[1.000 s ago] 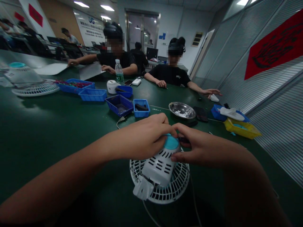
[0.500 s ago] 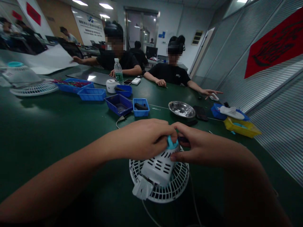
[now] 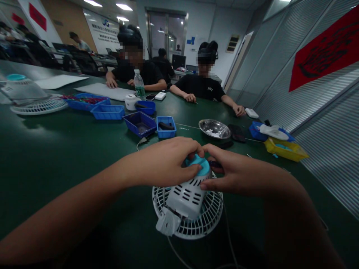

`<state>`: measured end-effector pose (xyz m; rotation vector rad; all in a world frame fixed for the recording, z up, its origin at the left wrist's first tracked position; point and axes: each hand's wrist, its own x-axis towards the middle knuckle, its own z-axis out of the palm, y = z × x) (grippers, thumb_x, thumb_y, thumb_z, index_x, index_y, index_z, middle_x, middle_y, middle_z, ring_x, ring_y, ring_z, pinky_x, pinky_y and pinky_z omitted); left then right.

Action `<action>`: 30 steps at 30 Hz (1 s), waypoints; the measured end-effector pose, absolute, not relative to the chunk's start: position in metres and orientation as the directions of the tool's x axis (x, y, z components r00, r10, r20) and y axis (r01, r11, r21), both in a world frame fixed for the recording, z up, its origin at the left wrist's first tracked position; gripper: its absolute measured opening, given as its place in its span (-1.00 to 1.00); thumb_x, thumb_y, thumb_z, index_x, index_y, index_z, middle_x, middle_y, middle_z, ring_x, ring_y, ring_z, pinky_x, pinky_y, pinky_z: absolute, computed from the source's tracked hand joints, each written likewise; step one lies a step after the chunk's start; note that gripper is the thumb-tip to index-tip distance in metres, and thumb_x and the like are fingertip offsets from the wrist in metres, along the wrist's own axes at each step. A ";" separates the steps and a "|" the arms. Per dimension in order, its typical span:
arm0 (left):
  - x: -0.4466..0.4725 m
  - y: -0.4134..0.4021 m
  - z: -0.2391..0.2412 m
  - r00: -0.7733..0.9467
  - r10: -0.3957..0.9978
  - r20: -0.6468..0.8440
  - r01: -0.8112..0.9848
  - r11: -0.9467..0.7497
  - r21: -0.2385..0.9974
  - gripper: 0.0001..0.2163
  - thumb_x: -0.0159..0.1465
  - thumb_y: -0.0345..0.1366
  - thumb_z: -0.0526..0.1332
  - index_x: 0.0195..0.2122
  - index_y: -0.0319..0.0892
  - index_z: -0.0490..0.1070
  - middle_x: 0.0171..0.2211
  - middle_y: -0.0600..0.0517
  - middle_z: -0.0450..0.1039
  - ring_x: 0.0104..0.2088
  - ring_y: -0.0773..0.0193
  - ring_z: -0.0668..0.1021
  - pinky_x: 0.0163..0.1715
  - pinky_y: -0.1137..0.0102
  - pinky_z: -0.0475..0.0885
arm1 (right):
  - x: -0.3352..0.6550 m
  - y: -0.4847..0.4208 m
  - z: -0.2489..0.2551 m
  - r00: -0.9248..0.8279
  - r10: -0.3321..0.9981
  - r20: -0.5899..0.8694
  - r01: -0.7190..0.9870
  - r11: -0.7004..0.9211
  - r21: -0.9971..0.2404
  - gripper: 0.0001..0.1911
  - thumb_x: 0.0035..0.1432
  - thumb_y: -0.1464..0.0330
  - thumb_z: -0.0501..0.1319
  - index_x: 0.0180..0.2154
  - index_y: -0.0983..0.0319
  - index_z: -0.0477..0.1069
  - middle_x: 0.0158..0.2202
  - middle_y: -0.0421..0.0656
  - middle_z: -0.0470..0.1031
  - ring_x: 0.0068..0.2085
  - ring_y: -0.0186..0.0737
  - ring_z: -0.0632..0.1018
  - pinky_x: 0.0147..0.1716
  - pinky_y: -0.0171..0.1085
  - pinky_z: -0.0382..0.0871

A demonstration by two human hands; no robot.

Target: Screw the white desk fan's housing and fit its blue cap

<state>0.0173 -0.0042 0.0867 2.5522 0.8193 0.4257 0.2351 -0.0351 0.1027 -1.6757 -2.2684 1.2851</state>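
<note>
A small white fan lies face down on the green table in front of me, its round grille (image 3: 193,233) underneath and its slotted motor housing (image 3: 186,200) tilted upward. On top of the housing sits a turquoise knob (image 3: 202,165), pinched between the thumb and fingers of my left hand (image 3: 171,160). My right hand (image 3: 230,170) is closed about the right side of the housing, thumb on its slots. A dark, handle-like object (image 3: 215,164) shows between the right fingers; its ends are hidden. A white bracket (image 3: 168,221) sticks out at the housing's lower end.
Blue bins (image 3: 140,124) stand beyond my hands, near a steel bowl (image 3: 214,129) with white bits. To the right is a yellow bin (image 3: 286,149). Another fan (image 3: 25,91) lies at far left. Two people sit opposite, behind a water bottle (image 3: 139,84). A cord (image 3: 230,231) trails below.
My left fingers have shifted on the turquoise knob, showing more of its top. Across the table, one person has laid a white sheet down; the other has drawn a hand back from a white object.
</note>
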 end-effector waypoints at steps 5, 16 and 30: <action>0.017 -0.003 0.089 0.797 0.580 0.166 0.461 -0.763 0.454 -0.80 0.36 -0.30 0.18 -0.06 -0.17 0.54 -0.23 0.01 0.55 -0.24 0.19 0.54 -0.30 0.35 0.33 | 0.234 -0.036 0.105 -0.401 0.810 -0.428 0.781 0.058 -0.622 -0.37 0.11 0.05 0.41 0.13 0.11 0.33 0.08 -0.08 0.52 0.11 0.08 0.56 0.02 -0.05 0.51; 0.015 -0.002 0.089 0.836 0.512 0.196 0.376 -0.796 0.474 -0.74 0.34 -0.52 0.15 -0.07 -0.17 0.57 -0.19 0.02 0.63 -0.23 0.22 0.60 -0.27 0.39 0.37 | 0.234 -0.036 0.101 -0.432 0.798 -0.420 0.746 0.055 -0.663 -0.48 0.11 0.11 0.43 0.01 0.12 0.32 0.00 -0.13 0.53 0.01 -0.02 0.60 -0.06 -0.13 0.54; 0.018 -0.002 0.083 0.699 0.595 0.397 0.346 -0.767 0.541 -0.80 0.33 -0.39 0.11 -0.22 -0.21 0.56 -0.45 0.08 0.46 -0.47 0.33 0.46 -0.46 0.41 0.26 | 0.236 -0.036 0.102 -0.400 0.800 -0.448 0.776 0.036 -0.629 -0.39 0.10 0.05 0.43 0.09 0.10 0.33 0.07 -0.09 0.53 0.15 0.12 0.54 0.03 -0.04 0.51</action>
